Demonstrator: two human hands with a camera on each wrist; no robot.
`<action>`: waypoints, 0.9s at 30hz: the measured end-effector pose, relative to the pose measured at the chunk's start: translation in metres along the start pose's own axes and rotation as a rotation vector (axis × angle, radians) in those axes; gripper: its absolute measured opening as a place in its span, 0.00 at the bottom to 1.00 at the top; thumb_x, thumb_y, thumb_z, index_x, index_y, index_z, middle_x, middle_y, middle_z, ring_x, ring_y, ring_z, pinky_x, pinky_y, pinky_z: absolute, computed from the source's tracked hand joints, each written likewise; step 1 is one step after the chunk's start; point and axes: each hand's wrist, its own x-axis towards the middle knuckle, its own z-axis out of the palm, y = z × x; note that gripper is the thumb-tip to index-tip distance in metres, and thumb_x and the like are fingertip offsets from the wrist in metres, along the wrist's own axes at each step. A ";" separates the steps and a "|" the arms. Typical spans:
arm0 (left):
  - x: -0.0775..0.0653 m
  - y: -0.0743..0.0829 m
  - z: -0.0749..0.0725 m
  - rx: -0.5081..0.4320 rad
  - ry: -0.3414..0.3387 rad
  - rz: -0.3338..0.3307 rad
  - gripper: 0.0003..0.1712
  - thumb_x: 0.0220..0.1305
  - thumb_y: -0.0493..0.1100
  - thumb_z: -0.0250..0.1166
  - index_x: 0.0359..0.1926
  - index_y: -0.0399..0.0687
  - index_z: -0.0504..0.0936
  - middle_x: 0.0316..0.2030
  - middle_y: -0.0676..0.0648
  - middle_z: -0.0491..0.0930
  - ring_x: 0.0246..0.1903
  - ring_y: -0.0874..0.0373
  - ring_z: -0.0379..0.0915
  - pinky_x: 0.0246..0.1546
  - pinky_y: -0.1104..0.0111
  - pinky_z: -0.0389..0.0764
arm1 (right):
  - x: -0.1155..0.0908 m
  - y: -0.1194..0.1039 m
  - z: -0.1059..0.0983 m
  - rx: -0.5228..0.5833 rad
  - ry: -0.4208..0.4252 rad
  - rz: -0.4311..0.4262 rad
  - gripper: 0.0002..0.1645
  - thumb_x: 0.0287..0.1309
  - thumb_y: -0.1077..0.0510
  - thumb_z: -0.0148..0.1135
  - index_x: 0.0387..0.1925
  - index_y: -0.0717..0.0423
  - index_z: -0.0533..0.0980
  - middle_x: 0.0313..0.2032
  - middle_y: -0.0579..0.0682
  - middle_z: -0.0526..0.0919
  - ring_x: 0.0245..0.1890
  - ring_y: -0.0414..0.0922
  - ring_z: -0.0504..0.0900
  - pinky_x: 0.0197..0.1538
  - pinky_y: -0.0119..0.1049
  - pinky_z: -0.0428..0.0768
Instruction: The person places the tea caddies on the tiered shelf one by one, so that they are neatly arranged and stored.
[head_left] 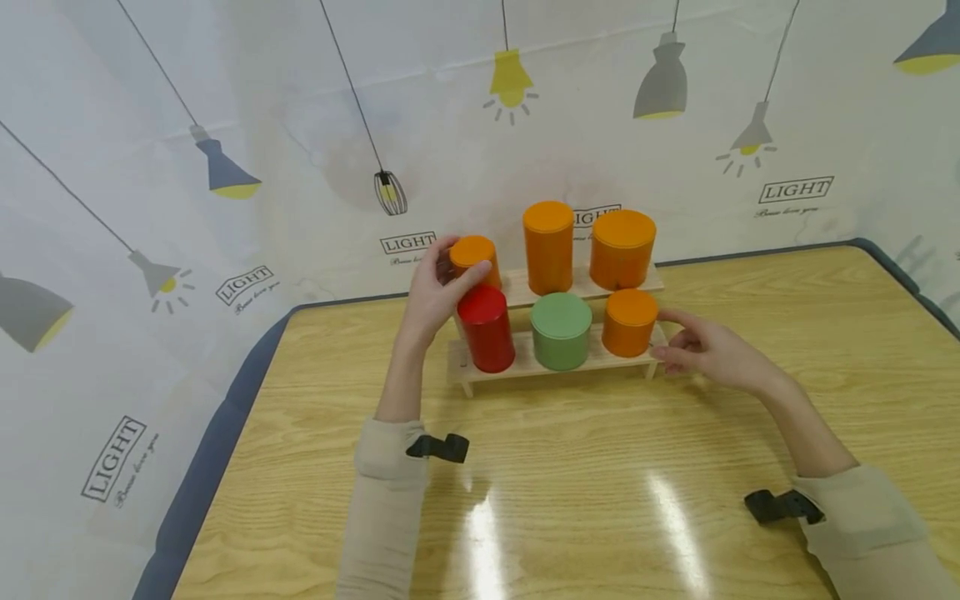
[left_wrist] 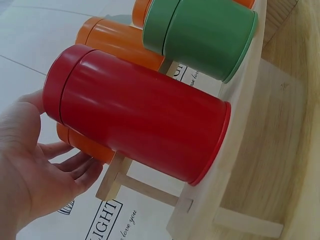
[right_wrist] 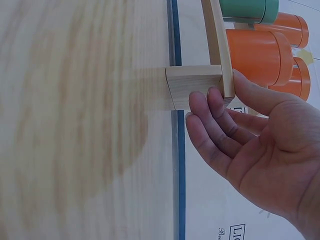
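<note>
A two-step wooden rack [head_left: 540, 364] carries several lidded canisters. At the left of its upper step, my left hand [head_left: 435, 293] grips a short orange canister [head_left: 471, 250], thumb across the front and fingers round the far side. In the left wrist view, a tall red canister [left_wrist: 140, 112] mostly covers that orange one. My right hand [right_wrist: 265, 145] holds the right end of the lower step, thumb above and curled fingertips at the board's edge. Close to that thumb stands another orange canister [head_left: 630, 323]. A green canister [head_left: 561, 332] sits between it and the red one.
On the upper step stand a tall orange canister [head_left: 548, 250] and a wide orange canister [head_left: 622, 250]. Behind the wooden table [head_left: 570, 483] hangs a white cloth [head_left: 285, 125] printed with lamps. Dark straps cross both sleeves.
</note>
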 end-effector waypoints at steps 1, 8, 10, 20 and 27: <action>-0.001 0.000 0.000 -0.004 0.000 0.000 0.41 0.63 0.50 0.72 0.71 0.42 0.64 0.61 0.43 0.73 0.60 0.51 0.70 0.65 0.63 0.69 | 0.000 0.001 0.000 0.001 0.000 -0.001 0.42 0.72 0.54 0.59 0.76 0.67 0.51 0.41 0.60 0.83 0.38 0.53 0.86 0.44 0.43 0.86; -0.007 0.000 -0.004 -0.005 -0.002 0.024 0.36 0.70 0.50 0.66 0.71 0.39 0.64 0.64 0.40 0.71 0.63 0.50 0.68 0.68 0.64 0.66 | -0.002 0.001 -0.001 0.020 0.001 0.005 0.43 0.73 0.54 0.59 0.76 0.68 0.51 0.41 0.62 0.82 0.39 0.55 0.86 0.44 0.43 0.86; -0.009 0.001 -0.005 0.015 0.001 0.022 0.35 0.71 0.51 0.65 0.71 0.41 0.65 0.65 0.41 0.71 0.63 0.51 0.68 0.69 0.63 0.65 | -0.002 0.001 -0.001 0.016 0.002 0.005 0.42 0.73 0.53 0.59 0.76 0.68 0.51 0.41 0.62 0.82 0.39 0.55 0.86 0.44 0.43 0.86; -0.018 0.000 -0.013 0.113 0.034 0.045 0.37 0.71 0.52 0.64 0.72 0.41 0.64 0.65 0.39 0.70 0.66 0.44 0.64 0.70 0.55 0.64 | -0.002 0.001 -0.002 -0.044 0.028 0.008 0.42 0.73 0.51 0.59 0.75 0.68 0.52 0.47 0.64 0.79 0.41 0.55 0.85 0.43 0.45 0.85; -0.025 0.000 -0.017 0.154 0.025 0.055 0.36 0.71 0.52 0.64 0.72 0.40 0.65 0.66 0.40 0.70 0.65 0.49 0.65 0.68 0.62 0.66 | -0.010 -0.002 -0.013 -0.133 0.087 -0.004 0.39 0.74 0.52 0.57 0.75 0.66 0.55 0.55 0.67 0.78 0.47 0.58 0.82 0.46 0.44 0.84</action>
